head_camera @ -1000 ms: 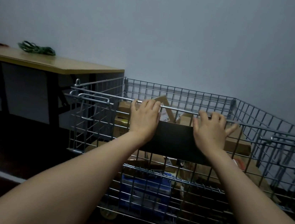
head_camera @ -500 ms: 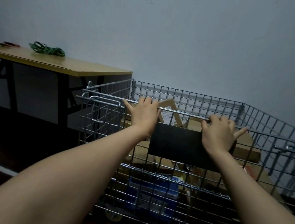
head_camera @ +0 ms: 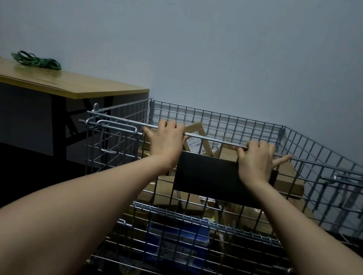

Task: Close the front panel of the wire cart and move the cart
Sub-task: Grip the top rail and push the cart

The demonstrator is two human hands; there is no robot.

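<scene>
Forearms are reaching forward from the bottom corners, both bare, both ending on the top rail (head_camera: pixel 216 140) of the wire cart (head_camera: pixel 305 198). L hand (head_camera: pixel 167 140) is sitting on the rail left of centre, fingers curled over it & gripping, thumb sticking out to the left along the wire. R hand (head_camera: pixel 257 161) is gripping the same rail further right, fingers hooked over the top, one finger pointing out to the right. Front panel (head_camera: pixel 186 236) is standing upright w/ its top edge level w/ the side walls, so it's looking closed; can't tell whether the latch loop (head_camera: pixel 118 126) at the left corner is actually engaged. Black plate (head_camera: pixel 212 177) is hanging on the panel between the wrists, R hand overlapping its upper right corner. Inside the cart, cardboard boxes (head_camera: pixel 289 180) are lying stacked behind the mesh, one tilted box w/ a white label (head_camera: pixel 195 136) poking up between the hands, and a blue package (head_camera: pixel 176 242) is lying low near the front. Cart is standing on a dark floor, just right of a wooden table (head_camera: pixel 68 84) w/ black legs, its back wall close to the grey wall (head_camera: pixel 209 49). Green bundle of cord (head_camera: pixel 35 60) is resting on the table's far end.
</scene>
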